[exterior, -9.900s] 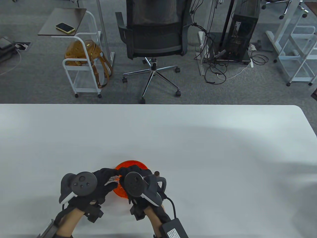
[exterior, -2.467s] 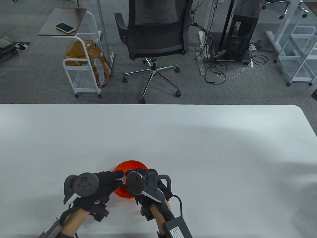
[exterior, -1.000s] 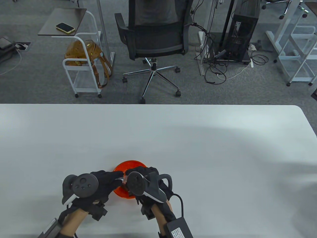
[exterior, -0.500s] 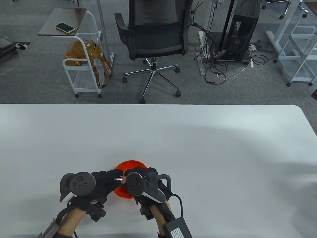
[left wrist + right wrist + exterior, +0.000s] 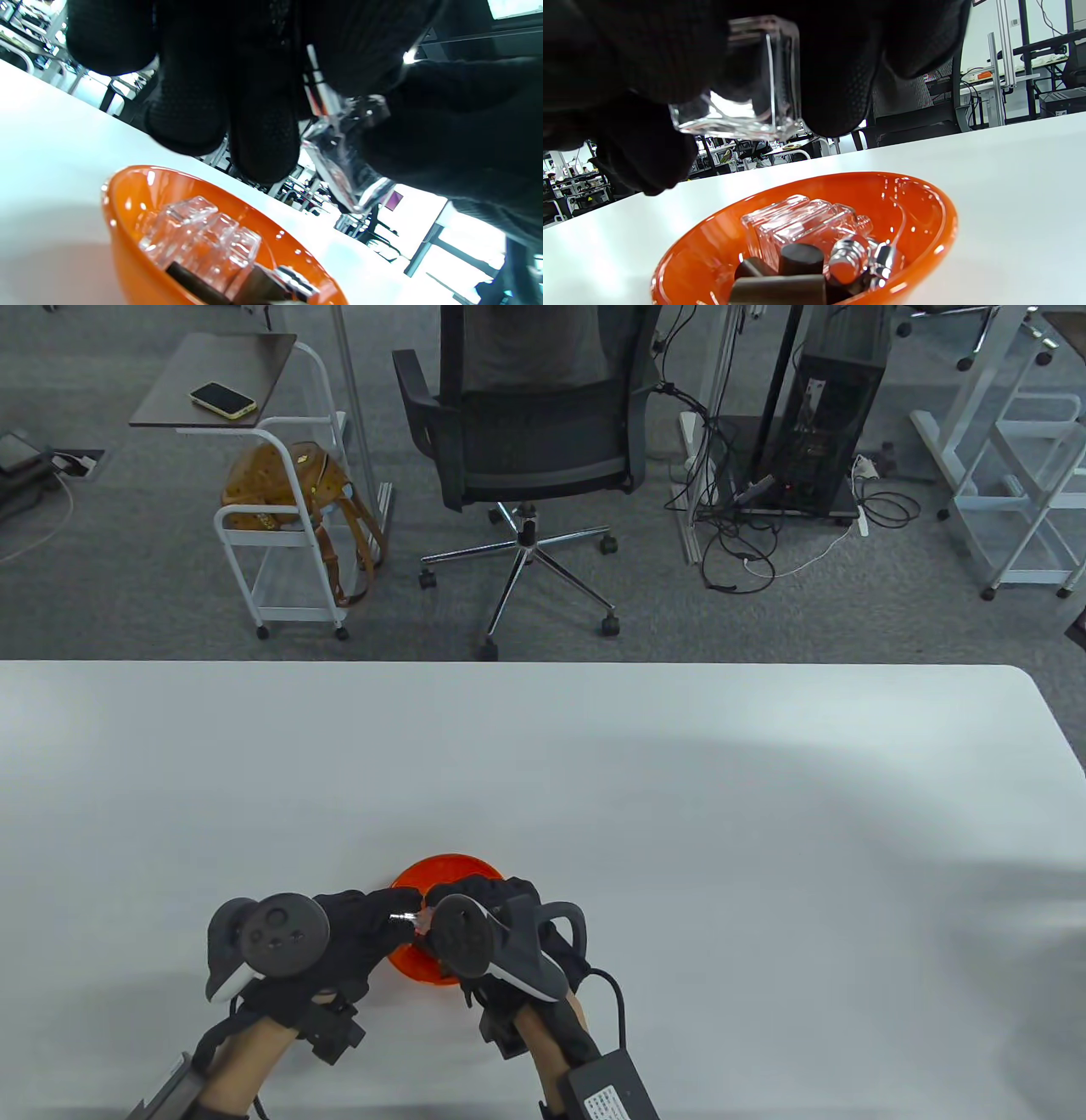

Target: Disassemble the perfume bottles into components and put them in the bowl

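Fingers [image 5: 835,84] around glass bottle [image 5: 755,97]

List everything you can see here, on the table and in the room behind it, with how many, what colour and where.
Bowl: one, orange, on the table's near edge, under both hands.
Glass bottle in hand: one, clear, gripped above the bowl.
Glass bottles in bowl: at least two, clear, lying inside.
Caps: about three, dark brown, in the bowl's front.
Spray heads: a few, silver, beside the caps.
Table: one, white.
Office chair: one, black, behind the table.
Cart: one, white, left of the chair, holding a brown bag.
Phone: one, yellow, on the side table.
Computer tower: one, black, right rear.
Left hand: black glove, pinching the bottle's silver top.
Right hand: black glove, gripping the bottle.
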Demonstrator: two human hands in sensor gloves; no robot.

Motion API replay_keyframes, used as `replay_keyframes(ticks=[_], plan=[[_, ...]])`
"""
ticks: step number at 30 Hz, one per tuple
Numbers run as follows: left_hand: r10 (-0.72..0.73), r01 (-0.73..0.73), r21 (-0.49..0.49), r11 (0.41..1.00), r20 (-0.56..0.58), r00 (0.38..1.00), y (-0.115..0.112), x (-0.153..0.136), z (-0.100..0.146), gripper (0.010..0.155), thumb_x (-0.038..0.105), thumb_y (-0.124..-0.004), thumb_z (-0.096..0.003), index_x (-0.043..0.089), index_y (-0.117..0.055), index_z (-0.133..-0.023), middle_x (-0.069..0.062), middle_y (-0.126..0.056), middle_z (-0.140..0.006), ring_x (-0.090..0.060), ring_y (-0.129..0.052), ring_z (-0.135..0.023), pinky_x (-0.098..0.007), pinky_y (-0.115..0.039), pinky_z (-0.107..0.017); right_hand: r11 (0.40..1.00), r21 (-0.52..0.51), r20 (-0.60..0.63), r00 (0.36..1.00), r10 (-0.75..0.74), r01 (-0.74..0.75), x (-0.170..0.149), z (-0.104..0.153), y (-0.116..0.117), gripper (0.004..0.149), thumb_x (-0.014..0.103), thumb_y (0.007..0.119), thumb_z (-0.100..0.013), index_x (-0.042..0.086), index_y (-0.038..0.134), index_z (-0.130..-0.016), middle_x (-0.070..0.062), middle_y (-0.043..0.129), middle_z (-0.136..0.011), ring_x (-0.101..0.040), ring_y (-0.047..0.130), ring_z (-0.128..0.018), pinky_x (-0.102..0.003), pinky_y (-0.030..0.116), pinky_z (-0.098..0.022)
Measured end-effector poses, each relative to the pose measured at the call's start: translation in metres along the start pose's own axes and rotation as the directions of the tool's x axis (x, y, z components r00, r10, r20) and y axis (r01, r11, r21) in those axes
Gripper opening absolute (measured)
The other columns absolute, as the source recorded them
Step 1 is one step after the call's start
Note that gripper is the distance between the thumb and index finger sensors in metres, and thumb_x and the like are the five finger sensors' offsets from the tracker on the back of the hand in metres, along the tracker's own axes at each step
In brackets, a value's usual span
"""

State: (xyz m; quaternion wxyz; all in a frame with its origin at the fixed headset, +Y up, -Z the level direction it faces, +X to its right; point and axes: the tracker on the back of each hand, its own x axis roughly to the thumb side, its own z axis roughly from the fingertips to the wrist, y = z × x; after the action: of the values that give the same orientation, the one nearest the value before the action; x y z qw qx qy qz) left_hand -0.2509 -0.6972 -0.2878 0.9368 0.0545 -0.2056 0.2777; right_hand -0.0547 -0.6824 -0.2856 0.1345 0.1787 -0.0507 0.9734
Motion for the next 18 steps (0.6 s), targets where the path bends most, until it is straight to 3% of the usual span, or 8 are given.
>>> replay_keyframes(ticks=[3, 7, 10, 14, 18], plan=[[0.047, -0.047, -0.022, 0.999, -0.001, 0.999, -0.0001, -0.0029, -0.0011, 0.056, 0.045, -0.080, -0.0429, 0.014, -0.096, -0.086, -0.009, -0.118, -0.063, -0.032, -0.110, -0.057, -0.056, -0.080, -0.051, 1.000, -0.001, -0.003, 1.000, -0.002, 0.002, 0.0001, -0.0004, 0.0005, 0.055, 0.048, 0.085, -0.032, 0.029, 0.078, -0.084, 0.005, 0.091, -0.084, -0.015, 0.102, -0.070, -0.053, 0.076, -0.065], [0.089, -0.088, -0.075, 0.993, 0.012, 0.996, 0.0005, -0.0017, -0.0032, 0.054, 0.033, -0.085, -0.0445, 0.016, -0.083, -0.095, -0.009, -0.113, -0.072, -0.028, -0.108, -0.063, -0.054, -0.080, -0.054, 1.000, -0.004, -0.009, 1.000, -0.018, 0.018, -0.0002, -0.0004, -0.0005, 0.055, 0.048, 0.085, -0.033, 0.029, 0.078, -0.084, 0.005, 0.091, -0.084, -0.015, 0.102, -0.069, -0.053, 0.076, -0.065], [0.071, -0.070, -0.058, 0.996, 0.016, 0.997, 0.0000, 0.0004, -0.0025, 0.050, 0.034, -0.083, -0.0450, 0.021, -0.084, -0.093, -0.008, -0.116, -0.068, -0.027, -0.109, -0.060, -0.053, -0.081, -0.053, 1.000, -0.007, -0.005, 1.000, -0.012, 0.012, -0.0001, 0.0001, -0.0017, 0.055, 0.048, 0.085, -0.033, 0.029, 0.079, -0.083, 0.005, 0.091, -0.084, -0.015, 0.102, -0.069, -0.053, 0.076, -0.065], [0.022, -0.023, -0.005, 1.000, -0.008, 1.000, -0.0007, -0.0012, -0.0005, 0.054, 0.046, -0.077, -0.0433, 0.016, -0.098, -0.084, -0.008, -0.120, -0.058, -0.030, -0.111, -0.053, -0.055, -0.082, -0.049, 1.000, 0.004, -0.002, 1.000, -0.010, 0.010, 0.0000, 0.0001, -0.0006, 0.055, 0.048, 0.085, -0.032, 0.029, 0.078, -0.084, 0.004, 0.091, -0.084, -0.015, 0.102, -0.070, -0.054, 0.075, -0.065], [0.107, -0.107, -0.126, 0.986, -0.005, 0.994, -0.0011, -0.0030, -0.0038, 0.056, 0.035, -0.083, -0.0450, 0.013, -0.082, -0.097, -0.009, -0.113, -0.072, -0.029, -0.107, -0.064, -0.055, -0.079, -0.055, 1.000, 0.004, -0.001, 1.000, 0.007, -0.007, 0.0007, 0.0000, -0.0001, 0.055, 0.048, 0.085, -0.032, 0.029, 0.079, -0.083, 0.005, 0.092, -0.084, -0.015, 0.103, -0.069, -0.053, 0.076, -0.065]])
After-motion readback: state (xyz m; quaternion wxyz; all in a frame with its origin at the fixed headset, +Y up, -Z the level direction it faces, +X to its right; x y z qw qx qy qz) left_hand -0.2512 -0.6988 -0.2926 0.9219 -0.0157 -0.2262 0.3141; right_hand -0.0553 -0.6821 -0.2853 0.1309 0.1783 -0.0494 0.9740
